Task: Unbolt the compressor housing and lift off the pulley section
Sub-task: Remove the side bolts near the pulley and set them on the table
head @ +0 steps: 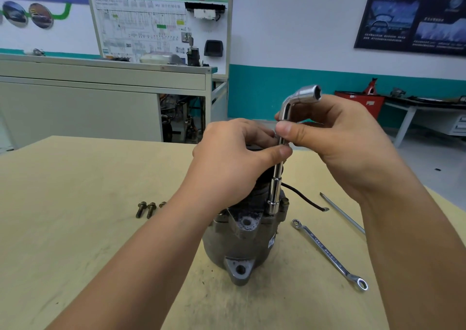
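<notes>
Now your compressor [242, 244] stands upright on the table [75, 228], a bit below the middle of the picture. Its grey metal body has a mounting ear with a hole at the front. The dark pulley section [262, 186] on top is mostly hidden behind your left hand [234, 158].

A shiny bent socket wrench [276, 193] stands straight up on the top right edge of the housing. Its lower socket end sits down on the housing rim, and what it covers is hidden. Its other socket end points up and to the right, above your fingers.

Both of your hands hold the thin shaft of the wrench. Your left hand's grip is closed around it, with the thumb and curled fingers pinching the shaft. Your right hand [335, 138] has the same kind of grip just above, with its thumb pressed on the shaft. The two thumbs are almost touching.

A black wire [305, 199] runs out from the compressor to the right and lies on the table.

Three loose bolts [146, 209] lie side by side on the table to the left of the compressor, and your left arm partly covers the third. A ring spanner [327, 252] lies at a slant to the right of the compressor. A thin metal rod [343, 213] lies farther right, near your right wrist.

Behind the table, a grey cabinet [100, 97] is at the left, and a board with a wiring chart [156, 21] is in the upper left. A dark poster [416, 14] hangs in the upper right.
</notes>
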The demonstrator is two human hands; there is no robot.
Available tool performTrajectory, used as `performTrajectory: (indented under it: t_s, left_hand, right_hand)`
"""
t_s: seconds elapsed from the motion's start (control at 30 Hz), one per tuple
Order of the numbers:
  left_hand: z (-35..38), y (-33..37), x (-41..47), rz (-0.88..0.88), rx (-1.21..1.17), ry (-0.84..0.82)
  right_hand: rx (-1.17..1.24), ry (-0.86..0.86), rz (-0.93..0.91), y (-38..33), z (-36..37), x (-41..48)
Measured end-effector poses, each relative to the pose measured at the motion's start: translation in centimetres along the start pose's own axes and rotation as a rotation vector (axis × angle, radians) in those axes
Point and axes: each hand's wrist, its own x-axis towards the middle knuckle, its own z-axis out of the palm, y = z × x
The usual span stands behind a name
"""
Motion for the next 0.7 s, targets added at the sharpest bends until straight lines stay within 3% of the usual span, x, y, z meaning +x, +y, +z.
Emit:
performTrajectory:
  t_s: [0.23, 0.47, 0.7]
  left_hand:
    - [0.5, 0.6, -0.3, -0.022, 0.027, 0.047]
    - [0.6, 0.7, -0.4, -0.028, 0.026, 0.069]
    - [-0.4, 0.1, -0.2, 0.019, -0.025, -0.094]
  right_hand:
    - [-0.288, 0.127, -0.015, -0.6, 0.4, -0.3]
    - [-0.245, 0.122, 0.006, -0.1, 0.3, 0.0]
    - [-0.150, 0.053, -0.011, 0.0, 0.3, 0.0]
